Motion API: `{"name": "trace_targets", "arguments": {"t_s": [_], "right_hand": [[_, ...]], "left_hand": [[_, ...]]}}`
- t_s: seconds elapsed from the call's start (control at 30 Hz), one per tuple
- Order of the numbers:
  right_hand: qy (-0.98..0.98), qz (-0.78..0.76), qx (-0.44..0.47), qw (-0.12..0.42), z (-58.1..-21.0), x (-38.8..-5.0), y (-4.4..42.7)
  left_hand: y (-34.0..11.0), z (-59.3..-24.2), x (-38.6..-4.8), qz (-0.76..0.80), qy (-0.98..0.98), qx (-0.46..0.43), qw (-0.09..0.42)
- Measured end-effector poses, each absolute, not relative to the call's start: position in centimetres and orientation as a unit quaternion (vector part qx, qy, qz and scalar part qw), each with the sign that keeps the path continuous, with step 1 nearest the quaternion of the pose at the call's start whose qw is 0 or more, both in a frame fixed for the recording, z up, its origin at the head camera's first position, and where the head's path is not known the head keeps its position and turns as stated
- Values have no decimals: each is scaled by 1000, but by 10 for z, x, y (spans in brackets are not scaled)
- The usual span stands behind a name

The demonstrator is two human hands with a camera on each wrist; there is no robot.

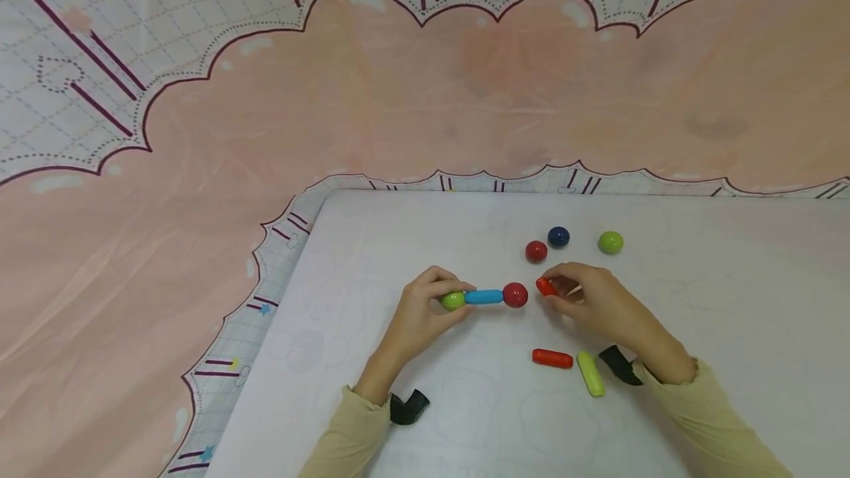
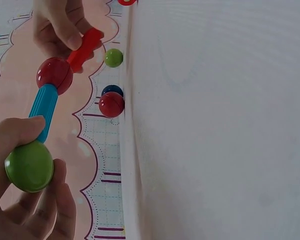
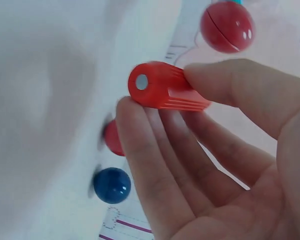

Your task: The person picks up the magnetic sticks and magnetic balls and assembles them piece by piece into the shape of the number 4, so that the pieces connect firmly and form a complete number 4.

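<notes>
My left hand (image 1: 425, 305) pinches a green ball (image 2: 29, 166) at one end of a joined row. A blue rod (image 1: 484, 296) links that ball to a red ball (image 1: 515, 295) at the row's right end. Between thumb and fingers, my right hand (image 1: 598, 305) holds a red rod (image 3: 165, 87), whose end shows a round silvery disc, seemingly a magnet. In the head view a small gap separates this rod from the row's red ball. The rod's far part is hidden by the fingers there.
Beyond the hands lie a loose red ball (image 1: 536, 251), a dark blue ball (image 1: 558, 237) and a green ball (image 1: 610, 243). Nearer are another red rod (image 1: 552, 358) and a yellow-green rod (image 1: 590, 374). The white table (image 1: 465, 419) has its left edge beside a patterned cloth (image 1: 219, 301).
</notes>
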State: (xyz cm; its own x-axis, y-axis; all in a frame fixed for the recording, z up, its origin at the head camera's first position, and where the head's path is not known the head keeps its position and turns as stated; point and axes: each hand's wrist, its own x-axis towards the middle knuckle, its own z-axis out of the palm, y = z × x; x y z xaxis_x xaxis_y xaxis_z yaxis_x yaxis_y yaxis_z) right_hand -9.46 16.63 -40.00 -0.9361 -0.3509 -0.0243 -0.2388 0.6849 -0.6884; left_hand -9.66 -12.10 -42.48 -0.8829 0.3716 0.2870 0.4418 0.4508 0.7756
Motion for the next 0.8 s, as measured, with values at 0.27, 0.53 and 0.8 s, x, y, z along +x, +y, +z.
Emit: {"name": "trace_targets", "arguments": {"t_s": [0.27,0.53,0.8], "right_hand": [[902,-399,-158,53,-393,-101,172],[868,-472,-145,47,-387,-104,173],[855,-497,-140,50,-390,-108,165]], "left_hand": [[-121,-425,-96,-464,-849,-252,33],[-117,-423,-95,-466,-843,-267,25],[-115,-423,-92,-458,-847,-269,20]]}}
